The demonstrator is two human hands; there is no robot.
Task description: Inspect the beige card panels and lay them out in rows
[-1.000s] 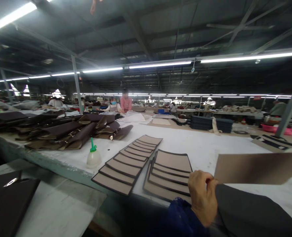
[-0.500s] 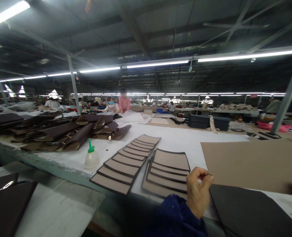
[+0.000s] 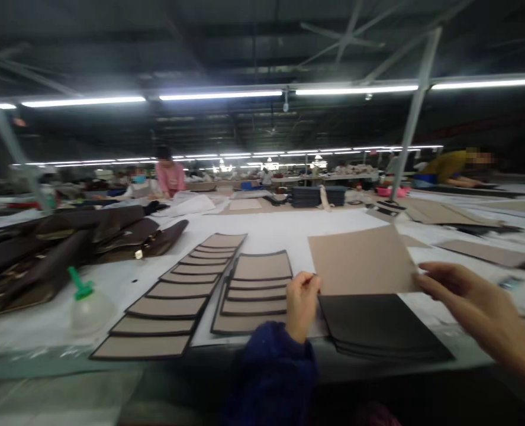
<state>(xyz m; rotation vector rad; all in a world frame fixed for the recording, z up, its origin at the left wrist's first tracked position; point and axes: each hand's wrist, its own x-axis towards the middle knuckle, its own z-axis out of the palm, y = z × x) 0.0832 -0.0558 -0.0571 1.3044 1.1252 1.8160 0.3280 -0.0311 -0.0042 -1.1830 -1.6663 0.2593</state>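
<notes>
My left hand (image 3: 301,303), in a dark blue sleeve, is closed in a pinch at the lower left corner of a flat tan sheet (image 3: 362,260). The sheet's lower right corner is held between the thumb and fingers of my right hand (image 3: 464,296). Raised at a tilt, the sheet stands just behind a stack of black panels (image 3: 377,322). Left of my left hand, a short overlapping row of tan panels with black borders (image 3: 262,266) lies on the table. A longer row of the same panels (image 3: 168,307) fans out farther left.
A squeeze bottle with a green nozzle (image 3: 87,302) stands left on the white tabletop (image 3: 271,228), near dark brown leather pieces (image 3: 67,248). Dark bundles (image 3: 318,196) sit farther back. A metal post (image 3: 415,115) rises at right. Other people work in the background.
The view has turned right, so the rows sit farther left. My right hand, barely visible before at the edge, now shows clearly on the tan sheet. My left hand keeps its pinch.
</notes>
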